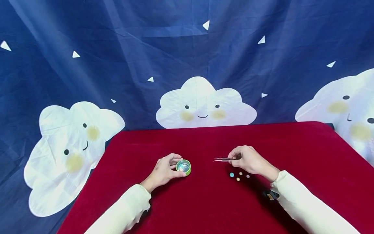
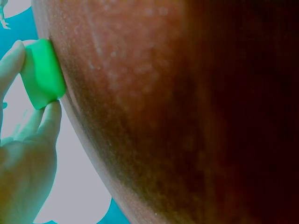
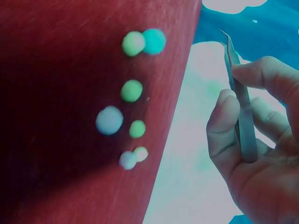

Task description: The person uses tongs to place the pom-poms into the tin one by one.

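Observation:
My left hand (image 1: 162,171) holds a small round green tin (image 1: 188,171) between thumb and fingers, upright on the red cloth. The tin has no lid on, and its silvery inside faces up. From the left wrist view only its green side shows. Tweezers (image 3: 249,140) with fine bent tips are pinched between the thumb and fingers of my right hand (image 1: 247,160). Their tips point left toward the tin and stand slightly apart, with nothing visible between them. Below that hand lie several small balls, among them a blue one (image 1: 231,175) and a pale yellow one (image 1: 238,179).
A red cloth (image 1: 198,208) covers the table. Behind its far edge hangs a dark blue curtain (image 1: 181,55) printed with smiling white clouds. A dark strapped device (image 1: 272,195) sits at the right wrist, by the sleeve cuff.

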A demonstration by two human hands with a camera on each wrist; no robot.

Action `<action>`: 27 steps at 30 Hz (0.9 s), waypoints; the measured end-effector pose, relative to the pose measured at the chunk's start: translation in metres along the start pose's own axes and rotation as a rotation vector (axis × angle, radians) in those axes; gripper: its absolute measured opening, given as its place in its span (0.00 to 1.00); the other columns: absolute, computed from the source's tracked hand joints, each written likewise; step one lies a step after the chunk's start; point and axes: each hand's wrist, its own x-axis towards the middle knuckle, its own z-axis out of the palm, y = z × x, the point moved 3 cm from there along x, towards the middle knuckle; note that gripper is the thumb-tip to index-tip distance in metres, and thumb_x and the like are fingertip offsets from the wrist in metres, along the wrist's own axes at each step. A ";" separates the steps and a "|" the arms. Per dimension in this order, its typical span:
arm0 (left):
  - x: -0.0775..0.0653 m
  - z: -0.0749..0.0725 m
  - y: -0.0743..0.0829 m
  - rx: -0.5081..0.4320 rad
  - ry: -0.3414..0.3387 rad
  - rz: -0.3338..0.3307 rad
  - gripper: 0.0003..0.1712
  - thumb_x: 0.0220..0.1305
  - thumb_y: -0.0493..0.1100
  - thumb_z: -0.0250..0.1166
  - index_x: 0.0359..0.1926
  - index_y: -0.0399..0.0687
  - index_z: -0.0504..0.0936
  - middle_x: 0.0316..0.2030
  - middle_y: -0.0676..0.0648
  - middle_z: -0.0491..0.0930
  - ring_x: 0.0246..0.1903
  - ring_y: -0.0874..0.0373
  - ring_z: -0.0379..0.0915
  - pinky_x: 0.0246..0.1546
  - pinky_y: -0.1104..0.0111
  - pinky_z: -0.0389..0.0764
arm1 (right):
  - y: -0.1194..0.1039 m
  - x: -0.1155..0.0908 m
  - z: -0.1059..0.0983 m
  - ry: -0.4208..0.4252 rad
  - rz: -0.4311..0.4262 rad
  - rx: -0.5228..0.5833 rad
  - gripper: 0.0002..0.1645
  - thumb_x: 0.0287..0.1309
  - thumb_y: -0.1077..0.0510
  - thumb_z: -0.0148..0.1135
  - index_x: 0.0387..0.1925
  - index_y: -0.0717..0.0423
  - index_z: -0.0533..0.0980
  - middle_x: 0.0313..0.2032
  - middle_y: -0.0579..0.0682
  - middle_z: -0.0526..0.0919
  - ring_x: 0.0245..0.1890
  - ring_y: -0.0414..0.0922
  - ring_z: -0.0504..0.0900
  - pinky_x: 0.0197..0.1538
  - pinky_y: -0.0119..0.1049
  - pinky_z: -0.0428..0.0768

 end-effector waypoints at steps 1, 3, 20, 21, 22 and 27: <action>0.000 0.000 0.000 0.000 0.001 0.002 0.34 0.42 0.33 0.83 0.52 0.34 0.78 0.50 0.39 0.83 0.49 0.46 0.83 0.53 0.60 0.82 | 0.002 -0.001 -0.001 0.002 -0.003 -0.003 0.06 0.50 0.68 0.72 0.30 0.54 0.85 0.26 0.41 0.80 0.27 0.40 0.74 0.30 0.30 0.76; -0.001 -0.001 0.000 -0.003 0.004 0.007 0.34 0.41 0.33 0.83 0.52 0.34 0.78 0.50 0.39 0.83 0.49 0.46 0.83 0.53 0.59 0.82 | 0.005 -0.004 -0.003 0.004 -0.002 -0.001 0.06 0.50 0.68 0.72 0.30 0.55 0.85 0.26 0.41 0.79 0.27 0.40 0.74 0.31 0.30 0.76; 0.001 0.000 0.001 0.008 -0.007 0.007 0.34 0.42 0.34 0.83 0.53 0.34 0.78 0.50 0.39 0.83 0.49 0.46 0.83 0.53 0.58 0.82 | 0.026 -0.026 -0.021 0.028 0.016 -0.006 0.06 0.49 0.68 0.73 0.30 0.56 0.84 0.25 0.41 0.79 0.26 0.38 0.73 0.28 0.29 0.74; 0.001 0.000 0.001 0.009 -0.006 0.001 0.34 0.42 0.34 0.83 0.53 0.35 0.78 0.50 0.39 0.83 0.49 0.46 0.83 0.53 0.58 0.82 | 0.027 -0.027 -0.021 0.027 0.015 -0.006 0.06 0.49 0.68 0.73 0.30 0.56 0.84 0.25 0.40 0.79 0.26 0.38 0.73 0.28 0.29 0.73; 0.001 0.000 0.001 0.011 -0.006 -0.005 0.34 0.42 0.34 0.83 0.53 0.35 0.78 0.50 0.39 0.83 0.49 0.46 0.83 0.53 0.59 0.82 | 0.028 -0.028 -0.021 0.027 0.011 -0.012 0.07 0.49 0.68 0.73 0.30 0.56 0.84 0.24 0.40 0.79 0.26 0.37 0.73 0.28 0.29 0.73; -0.001 0.000 0.001 0.018 -0.003 -0.008 0.34 0.42 0.34 0.83 0.52 0.35 0.78 0.50 0.40 0.83 0.49 0.46 0.83 0.53 0.58 0.82 | 0.031 -0.035 -0.021 0.019 -0.010 -0.026 0.08 0.48 0.68 0.73 0.30 0.54 0.84 0.24 0.38 0.78 0.26 0.35 0.72 0.29 0.28 0.73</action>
